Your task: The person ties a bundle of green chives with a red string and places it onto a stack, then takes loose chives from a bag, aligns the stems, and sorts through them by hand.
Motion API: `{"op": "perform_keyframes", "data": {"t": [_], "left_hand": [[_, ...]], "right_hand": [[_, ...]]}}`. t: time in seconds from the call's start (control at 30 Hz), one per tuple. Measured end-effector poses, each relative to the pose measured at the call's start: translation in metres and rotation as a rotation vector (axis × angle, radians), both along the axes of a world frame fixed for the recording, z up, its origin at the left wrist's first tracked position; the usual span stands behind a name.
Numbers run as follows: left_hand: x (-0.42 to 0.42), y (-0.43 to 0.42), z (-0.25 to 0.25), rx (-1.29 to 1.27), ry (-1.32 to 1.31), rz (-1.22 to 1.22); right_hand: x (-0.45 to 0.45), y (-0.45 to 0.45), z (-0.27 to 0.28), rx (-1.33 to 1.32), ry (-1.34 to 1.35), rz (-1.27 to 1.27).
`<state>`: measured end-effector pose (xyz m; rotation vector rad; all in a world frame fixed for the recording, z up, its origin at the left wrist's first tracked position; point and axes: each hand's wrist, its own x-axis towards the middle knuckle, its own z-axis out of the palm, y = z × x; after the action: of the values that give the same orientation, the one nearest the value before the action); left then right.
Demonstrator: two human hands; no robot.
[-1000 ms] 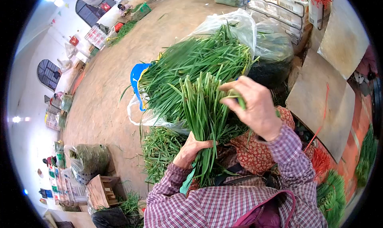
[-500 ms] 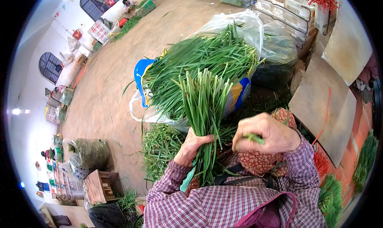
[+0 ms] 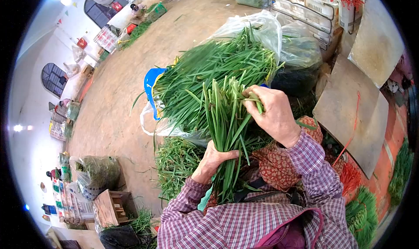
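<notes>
My left hand (image 3: 212, 161) is wrapped round the lower part of a bunch of green stalks (image 3: 224, 122), whose pale cut ends point up. At the right side of those ends, my right hand (image 3: 274, 114) pinches a few short green pieces (image 3: 257, 103) between thumb and fingers. Just beyond the bunch lies a large heap of long green leaves (image 3: 209, 70) on an open plastic bag (image 3: 152, 85) with blue and yellow parts. Loose leaves (image 3: 176, 164) are piled below it, left of my left forearm.
A filled clear bag (image 3: 301, 57) and white crates (image 3: 305, 9) stand at the upper right. Flat boards (image 3: 353, 109) lean on the right, near red ties (image 3: 350, 178) and tied green bundles (image 3: 362, 214). A wooden box (image 3: 109, 209) is at lower left. Other people sit far off.
My right hand moved down and right from the bunch with green bits in it, then came back up to the stalk ends. My left hand keeps its hold, and the view shifted slightly.
</notes>
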<state>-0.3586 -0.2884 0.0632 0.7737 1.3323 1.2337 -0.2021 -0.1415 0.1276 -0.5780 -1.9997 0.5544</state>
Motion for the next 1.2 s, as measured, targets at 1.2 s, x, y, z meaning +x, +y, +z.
{"op": "perform_keyframes", "data": {"t": [1.2], "left_hand": [[0.001,-0.001,0.014,0.059,0.094,-0.002]], "right_hand": [[0.020,0.015,-0.002,-0.521,0.333,0.111]]}}
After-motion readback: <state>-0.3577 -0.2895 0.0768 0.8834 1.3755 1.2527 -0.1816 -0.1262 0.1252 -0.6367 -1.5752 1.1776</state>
